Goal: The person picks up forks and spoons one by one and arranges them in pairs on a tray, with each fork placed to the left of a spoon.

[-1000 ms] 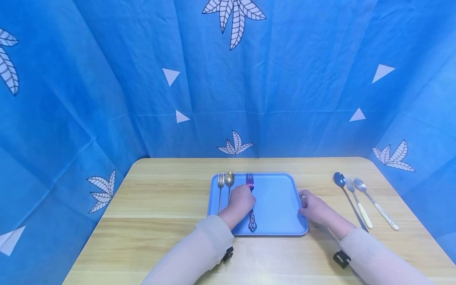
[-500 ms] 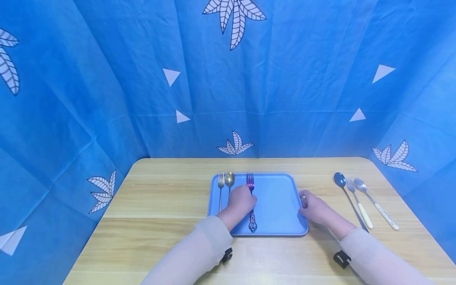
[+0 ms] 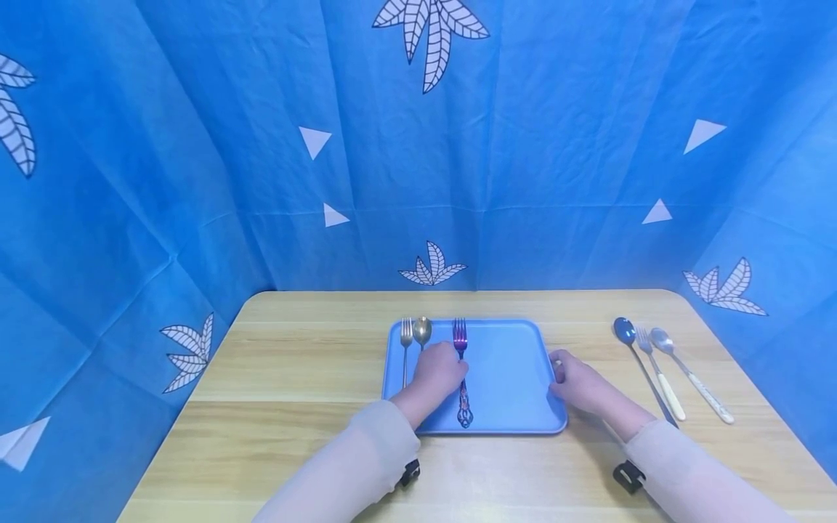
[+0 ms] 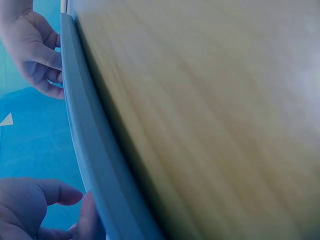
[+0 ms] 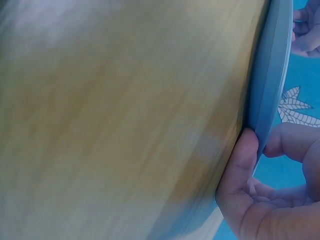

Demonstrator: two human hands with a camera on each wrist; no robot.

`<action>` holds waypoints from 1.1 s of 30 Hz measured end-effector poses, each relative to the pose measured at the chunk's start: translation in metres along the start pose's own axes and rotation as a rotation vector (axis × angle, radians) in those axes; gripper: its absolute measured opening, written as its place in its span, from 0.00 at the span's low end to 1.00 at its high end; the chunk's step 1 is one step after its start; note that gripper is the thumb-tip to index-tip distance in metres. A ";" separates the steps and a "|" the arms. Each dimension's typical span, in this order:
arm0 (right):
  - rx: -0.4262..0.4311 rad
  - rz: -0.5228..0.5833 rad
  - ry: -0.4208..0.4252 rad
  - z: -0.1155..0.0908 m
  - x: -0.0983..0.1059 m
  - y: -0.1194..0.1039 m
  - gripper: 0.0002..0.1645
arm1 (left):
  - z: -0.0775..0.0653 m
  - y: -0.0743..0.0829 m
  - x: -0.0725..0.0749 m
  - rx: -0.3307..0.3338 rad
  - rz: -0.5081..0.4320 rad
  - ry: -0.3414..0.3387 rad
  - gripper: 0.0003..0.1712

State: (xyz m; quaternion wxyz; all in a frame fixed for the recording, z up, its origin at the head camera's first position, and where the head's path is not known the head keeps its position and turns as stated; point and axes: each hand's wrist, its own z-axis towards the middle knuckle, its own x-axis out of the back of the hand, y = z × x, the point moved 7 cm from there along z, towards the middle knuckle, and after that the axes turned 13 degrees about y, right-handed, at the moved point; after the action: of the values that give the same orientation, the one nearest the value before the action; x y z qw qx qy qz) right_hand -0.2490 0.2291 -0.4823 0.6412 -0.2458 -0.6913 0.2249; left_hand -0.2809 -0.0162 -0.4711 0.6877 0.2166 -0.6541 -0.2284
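A blue rectangular tray (image 3: 516, 378) sits on the table, a fork (image 3: 406, 338) and a gold-toned spoon (image 3: 422, 332) lying along its left side. Right of them lies a purple fork (image 3: 461, 338) with an ornate handle. My left hand (image 3: 437, 374) is over the tray just left of that fork, covering part of the spoon's handle; in the left wrist view its thumb and forefinger are loosely bent with nothing between them. At the tray's right edge, my right hand (image 3: 578, 381) pinches the rim, thumb (image 5: 242, 152) on the outer wall.
On the table (image 3: 294, 407), to the right of the tray, lie a dark spoon (image 3: 625, 331), a fork (image 3: 667, 396) with a cream handle and a silver spoon (image 3: 702, 388) with a patterned handle. A blue patterned curtain (image 3: 484, 174) surrounds the table's back and sides.
My left hand has shifted slightly left and away from the purple fork, which stays in place on the tray. The right hand has kept its place at the tray's edge.
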 end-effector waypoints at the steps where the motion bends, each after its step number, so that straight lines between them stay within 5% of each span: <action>1: 0.003 0.001 0.000 0.000 0.000 0.000 0.35 | 0.000 -0.001 0.001 -0.002 0.000 0.005 0.25; 19: -0.004 0.007 0.001 -0.001 0.000 0.000 0.34 | -0.014 -0.023 0.032 0.008 0.033 0.053 0.13; 33: 0.012 0.008 0.007 0.000 0.000 0.001 0.34 | -0.015 -0.059 0.068 0.018 0.097 0.127 0.08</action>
State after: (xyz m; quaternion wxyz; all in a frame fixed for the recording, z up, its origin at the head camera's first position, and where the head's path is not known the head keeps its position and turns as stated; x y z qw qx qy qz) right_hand -0.2491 0.2297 -0.4825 0.6440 -0.2454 -0.6869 0.2305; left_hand -0.2649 -0.1043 -0.4530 0.7361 0.2050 -0.6209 -0.1748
